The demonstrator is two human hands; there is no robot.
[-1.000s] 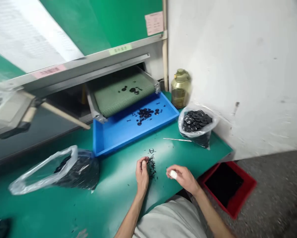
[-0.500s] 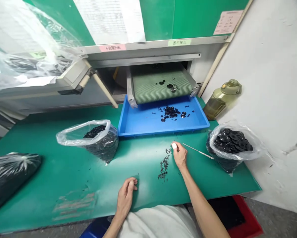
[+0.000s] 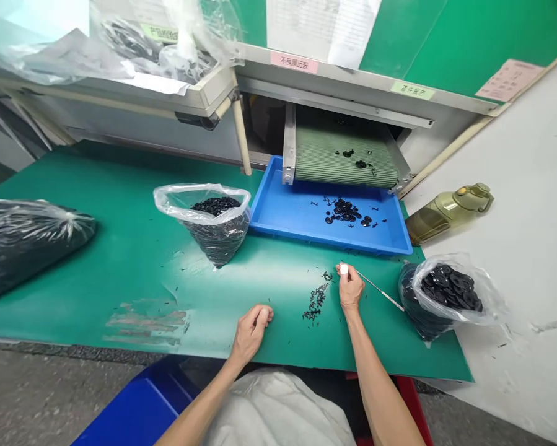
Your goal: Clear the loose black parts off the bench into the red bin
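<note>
My left hand (image 3: 254, 329) rests on the green table near the front edge, fingers curled closed. Whatever may be inside it is hidden. My right hand (image 3: 350, 287) is closed at the upper right of a strip of small black pieces (image 3: 316, 301), its thumb against the fingers. A white cover sits on the thumb tip. I cannot make out anything in its fingers. Just right of this hand lies a thin metal rod (image 3: 380, 291), slanting toward an open clear bag of black discs (image 3: 452, 288).
A blue tray (image 3: 278, 214) with black discs and bits stands under a ribbed green conveyor belt (image 3: 334, 167). Left of it is an open bag of small black pieces (image 3: 217, 232). A tied black bag (image 3: 31, 248) lies far left; a green bottle (image 3: 450, 214) stands by the wall.
The view has swung left, so the scene sits further right. A shiny disc at the belt's front edge is gone from there. Both hands stay in nearly the same places on the table.
</note>
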